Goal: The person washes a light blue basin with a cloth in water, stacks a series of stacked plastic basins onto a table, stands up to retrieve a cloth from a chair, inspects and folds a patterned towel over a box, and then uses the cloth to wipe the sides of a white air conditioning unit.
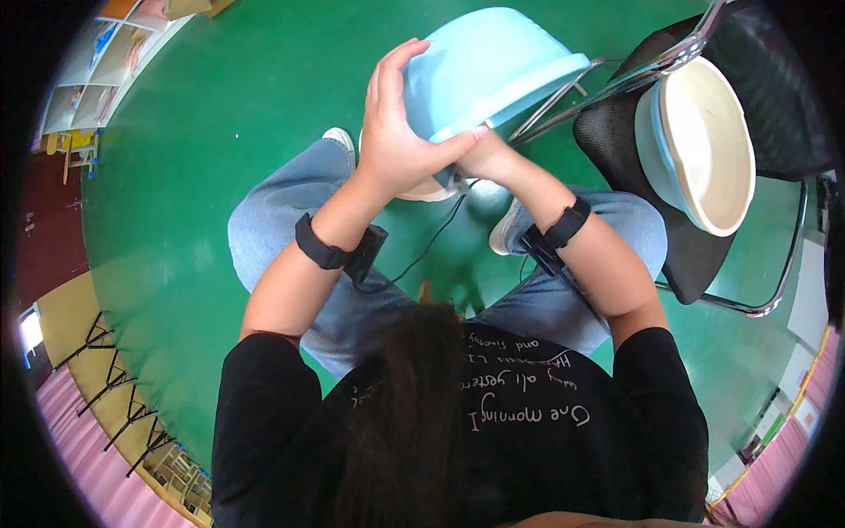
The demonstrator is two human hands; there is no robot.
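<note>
A light blue plastic basin (493, 62) is tipped on its side in front of me. My left hand (394, 132) grips it, the fingers spread along its wall and the thumb reaching across near the rim. Just right of that thumb, my right hand (486, 160) is close against the basin's lower edge, its fingers hidden. A small dark object shows below the two hands, too covered to name. A thin black cord (431, 236) curves down from there toward my left forearm. Part of a cream rounded thing (424, 190) shows beneath my left wrist.
On the right, a black chair (616, 150) with metal legs bears a cream basin (717, 150) nested in a blue one (651, 145). Black bands with attached boxes circle both forearms. Green floor (176, 176) surrounds my legs; white shelves (97, 70) stand far left.
</note>
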